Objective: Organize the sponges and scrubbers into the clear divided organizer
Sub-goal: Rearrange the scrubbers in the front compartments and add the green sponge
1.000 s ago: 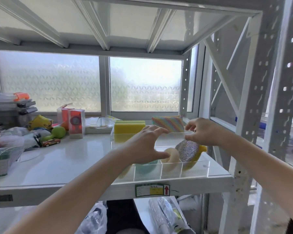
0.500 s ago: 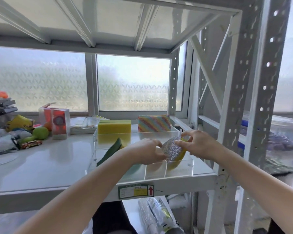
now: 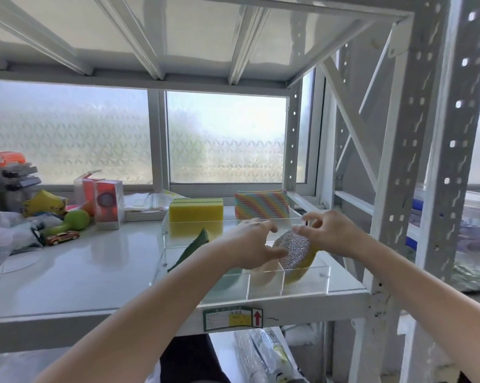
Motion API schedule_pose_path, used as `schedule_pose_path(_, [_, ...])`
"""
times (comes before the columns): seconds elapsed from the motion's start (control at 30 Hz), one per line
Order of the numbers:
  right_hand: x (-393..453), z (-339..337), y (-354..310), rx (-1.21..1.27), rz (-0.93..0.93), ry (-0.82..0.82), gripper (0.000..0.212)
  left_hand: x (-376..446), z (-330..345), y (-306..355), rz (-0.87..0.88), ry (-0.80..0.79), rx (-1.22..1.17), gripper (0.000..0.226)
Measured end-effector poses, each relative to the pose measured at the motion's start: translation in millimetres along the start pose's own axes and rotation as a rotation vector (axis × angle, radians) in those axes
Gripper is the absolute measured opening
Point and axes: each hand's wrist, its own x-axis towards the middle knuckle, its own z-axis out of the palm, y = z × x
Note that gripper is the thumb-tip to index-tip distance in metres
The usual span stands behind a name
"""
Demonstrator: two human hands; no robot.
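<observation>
The silver sparkly scrubber [image 3: 292, 248] stands on its edge in the front right slot of the clear divided organizer [image 3: 288, 288], on the white shelf [image 3: 95, 272]. It leans on a yellow sponge [image 3: 306, 265] just behind it. A pale round sponge [image 3: 261, 272] sits in the slot to its left.

Your left hand [image 3: 250, 247] is half open, and its thumb looks like it touches the left edge of the scrubber. Your right hand [image 3: 330, 230] is open too, fingers curled loosely just above the scrubber's top. Neither hand has a real grip on anything.

To do this step well, I think you should make the scrubber sit low and straight in its slot. Push it down softly with your fingertips. Do not push hard, because it is squishy and may pop back up. The clear walls are thin, so press down, not sideways, or the organizer may slide on the smooth shelf.

More is already in: a big yellow sponge [image 3: 196, 214] and a rainbow striped sponge [image 3: 262, 207] stand at the back, and a dark green scrubbing pad [image 3: 194, 247] leans on the left. That pad tilts a lot, so you may want to stand it up next.
</observation>
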Motion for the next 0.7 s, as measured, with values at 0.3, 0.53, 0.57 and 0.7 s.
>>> schedule_pose_path(0.3, [56,16,-83,0.014,-0.265,-0.026,0.052,-14,-81,-90,-0.182,0.232,-0.159,0.062])
schedule_pose_path(0.53, [96,61,-120,-0.042,-0.247,-0.240,0.073,-21,-72,-153,-0.346,0.175,-0.337,0.073])
schedule_pose_path(0.57, [101,63,-121,-0.046,-0.238,-0.250,0.075,-20,-70,-157,-0.347,0.163,-0.370,0.071])
schedule_pose_path(0.7, [112,66,-120,-0.070,-0.224,-0.293,0.080,-13,-63,-167,-0.331,0.129,-0.469,0.065])
